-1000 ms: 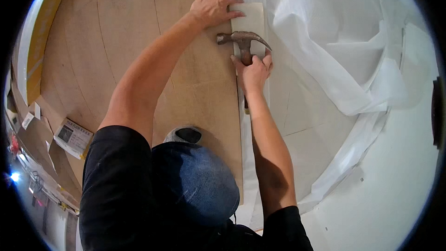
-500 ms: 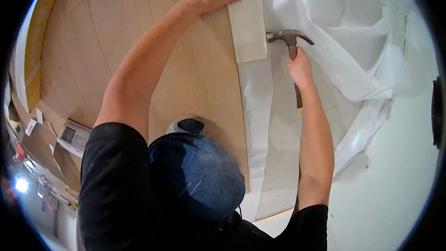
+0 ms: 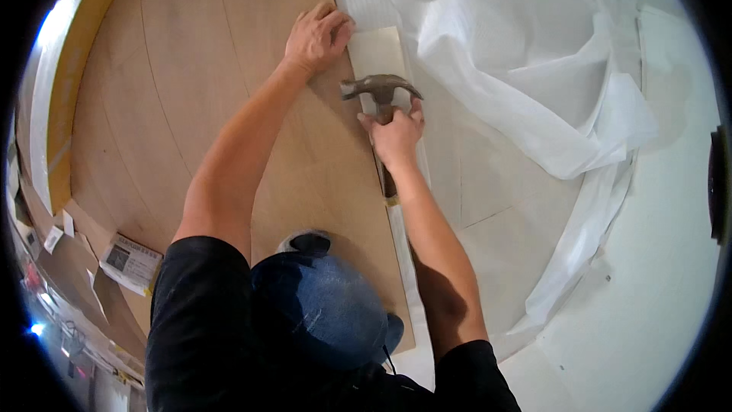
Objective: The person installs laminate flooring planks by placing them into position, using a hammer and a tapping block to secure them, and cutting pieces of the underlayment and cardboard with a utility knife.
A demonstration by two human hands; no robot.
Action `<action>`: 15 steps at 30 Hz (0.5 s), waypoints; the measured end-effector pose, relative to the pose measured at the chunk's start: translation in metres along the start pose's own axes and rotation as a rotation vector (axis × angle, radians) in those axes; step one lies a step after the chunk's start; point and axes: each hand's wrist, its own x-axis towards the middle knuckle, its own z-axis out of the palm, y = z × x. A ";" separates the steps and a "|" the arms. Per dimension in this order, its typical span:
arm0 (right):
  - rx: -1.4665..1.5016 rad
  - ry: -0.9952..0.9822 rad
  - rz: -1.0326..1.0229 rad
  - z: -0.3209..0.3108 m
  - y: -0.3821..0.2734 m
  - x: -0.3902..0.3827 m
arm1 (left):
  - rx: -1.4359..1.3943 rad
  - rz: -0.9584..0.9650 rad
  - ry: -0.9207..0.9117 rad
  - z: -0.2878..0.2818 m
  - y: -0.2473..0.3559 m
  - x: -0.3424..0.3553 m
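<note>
Hammer of dull metal, its shaft wrapped by the right hand's fingers, overlaps a smooth, pale rectangular block; the left hand, fingers bent, grip unclear, touches wood-grained boards.

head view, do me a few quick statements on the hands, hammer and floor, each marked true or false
1. The right hand grips a claw hammer. True.
2. The left hand is on the hammer's handle too. False: it is at the edge of the wood flooring, near the upper left corner of the pale block.
3. White sheeting lies to the right of the pale block. True.
4. The hammer's claw points left. False: it points right, with the striking face to the left.
5. Both sleeves are black. True.
</note>
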 end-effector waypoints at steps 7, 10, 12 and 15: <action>-0.189 0.177 -0.019 0.005 0.008 -0.004 | -0.002 -0.038 0.000 0.003 0.002 0.005; -0.141 0.077 -0.027 -0.008 0.022 -0.078 | 0.017 -0.028 0.007 -0.002 -0.012 -0.003; -0.042 0.037 -0.060 -0.001 0.043 -0.148 | 0.033 -0.033 -0.005 0.000 -0.010 -0.006; -0.070 -0.047 -0.079 0.020 0.038 -0.225 | 0.028 -0.014 -0.033 -0.003 -0.001 -0.004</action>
